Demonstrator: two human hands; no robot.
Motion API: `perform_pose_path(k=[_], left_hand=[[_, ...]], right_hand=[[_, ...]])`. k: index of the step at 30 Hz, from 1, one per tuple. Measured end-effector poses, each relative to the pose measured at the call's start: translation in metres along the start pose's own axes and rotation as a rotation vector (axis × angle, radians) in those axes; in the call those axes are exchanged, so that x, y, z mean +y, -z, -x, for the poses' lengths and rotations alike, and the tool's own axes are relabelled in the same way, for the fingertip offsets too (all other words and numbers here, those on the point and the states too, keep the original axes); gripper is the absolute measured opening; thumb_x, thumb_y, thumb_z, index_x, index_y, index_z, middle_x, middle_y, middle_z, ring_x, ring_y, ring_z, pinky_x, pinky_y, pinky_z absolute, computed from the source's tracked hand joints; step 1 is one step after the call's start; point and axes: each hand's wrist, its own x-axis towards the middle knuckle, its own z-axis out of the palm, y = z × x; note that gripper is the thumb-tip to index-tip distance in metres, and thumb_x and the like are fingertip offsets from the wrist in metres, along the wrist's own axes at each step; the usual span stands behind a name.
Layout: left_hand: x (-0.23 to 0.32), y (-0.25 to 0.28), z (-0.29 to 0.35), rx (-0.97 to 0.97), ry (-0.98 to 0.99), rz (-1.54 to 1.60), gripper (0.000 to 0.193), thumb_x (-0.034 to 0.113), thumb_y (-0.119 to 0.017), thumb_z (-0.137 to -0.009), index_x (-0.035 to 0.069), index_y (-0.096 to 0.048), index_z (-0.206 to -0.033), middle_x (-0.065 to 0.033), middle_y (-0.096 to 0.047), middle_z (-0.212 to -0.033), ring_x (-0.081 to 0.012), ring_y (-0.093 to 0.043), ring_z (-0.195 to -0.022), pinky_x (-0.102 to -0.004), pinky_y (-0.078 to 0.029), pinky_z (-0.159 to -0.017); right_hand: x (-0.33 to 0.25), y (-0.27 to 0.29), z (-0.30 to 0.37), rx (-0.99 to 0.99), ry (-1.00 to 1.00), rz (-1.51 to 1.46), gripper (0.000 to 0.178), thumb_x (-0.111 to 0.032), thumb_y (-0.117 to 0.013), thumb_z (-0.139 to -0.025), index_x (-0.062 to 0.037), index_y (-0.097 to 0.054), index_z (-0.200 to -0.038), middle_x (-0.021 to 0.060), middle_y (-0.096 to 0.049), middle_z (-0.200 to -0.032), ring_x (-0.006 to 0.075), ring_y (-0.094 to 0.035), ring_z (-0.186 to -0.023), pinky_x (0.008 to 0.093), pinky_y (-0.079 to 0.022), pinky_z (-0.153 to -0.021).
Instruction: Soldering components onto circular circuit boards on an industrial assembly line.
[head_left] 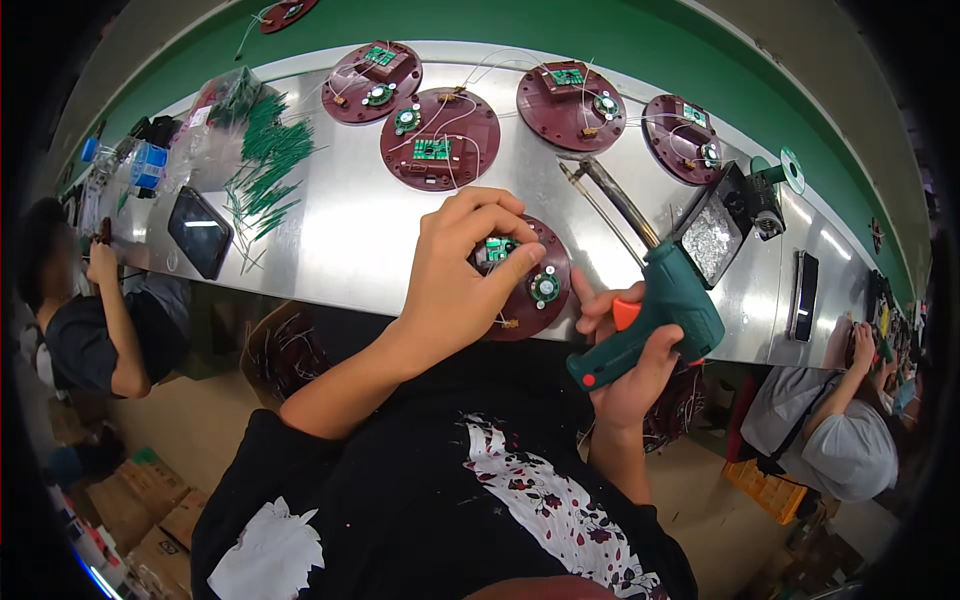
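Observation:
A dark green soldering gun [683, 300] with a red trigger is gripped in my right hand [632, 385]. Its long metal tip points away, up and to the left, above the bench. My left hand [455, 260] is bent over a round maroon disc [545, 315] at the near edge of the bench, thumb and fingers curled together beside the green circuit board [493, 252]. Whatever those fingers pinch is hidden. A small round green-and-silver part [544, 287] sits on the disc, to the right of my left thumb.
Similar maroon discs [475, 115] with boards and white wires lie farther back. Green wires [270, 150] spread at left, near a phone [199, 232]. A black tray [712, 240], a solder spool [791, 170] and another phone [803, 295] are at right. People work on both sides.

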Motion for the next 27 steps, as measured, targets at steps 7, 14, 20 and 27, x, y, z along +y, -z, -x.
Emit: perform_pose_path(k=[7, 14, 20, 27], left_hand=[[-0.003, 0.008, -0.004, -0.145, 0.025, 0.097, 0.014, 0.004, -0.079, -0.079, 0.0, -0.066, -0.081, -0.0091, -0.068, -0.099, -0.0192, -0.065, -0.091, -0.0302, -0.049, -0.083], [-0.004, 0.009, 0.001, -0.141, 0.108, 0.085, 0.018, 0.007, -0.078, -0.073, 0.004, -0.061, -0.072, -0.0073, -0.07, -0.097, -0.0234, -0.066, -0.089, -0.0358, -0.041, -0.092], [-0.004, 0.011, -0.003, -0.163, 0.104, 0.059, 0.019, 0.0, -0.076, -0.076, 0.0, -0.057, -0.072, -0.0089, -0.067, -0.096, -0.0174, -0.064, -0.086, -0.0292, -0.049, -0.083], [-0.006, 0.01, -0.005, -0.195, 0.135, 0.067, 0.019, -0.001, -0.074, -0.074, 0.0, -0.056, -0.07, -0.0082, -0.067, -0.096, -0.0163, -0.064, -0.084, -0.0281, -0.049, -0.081]], right_hand=[[-0.004, 0.002, 0.016, 0.026, -0.025, 0.081, 0.074, -0.07, -0.043, -0.1, 0.0016, -0.049, -0.119, 0.0169, -0.064, -0.091, 0.0208, -0.061, -0.074, 0.0635, -0.039, -0.113], [-0.018, 0.033, 0.018, 0.015, 0.13, 0.542, 0.087, -0.079, -0.045, -0.094, 0.005, -0.055, -0.115, 0.016, -0.066, -0.086, 0.0192, -0.061, -0.07, 0.0513, -0.05, -0.098], [-0.02, 0.057, 0.023, -0.103, 0.082, 0.608, 0.088, -0.078, -0.051, -0.091, 0.0062, -0.064, -0.112, 0.0132, -0.066, -0.09, 0.0165, -0.06, -0.07, 0.0329, -0.049, -0.07], [-0.01, 0.067, 0.028, -0.101, 0.08, 0.574, 0.081, -0.074, -0.06, -0.089, 0.0038, -0.068, -0.11, 0.0114, -0.065, -0.094, 0.0138, -0.059, -0.068, 0.0268, -0.046, -0.059]])
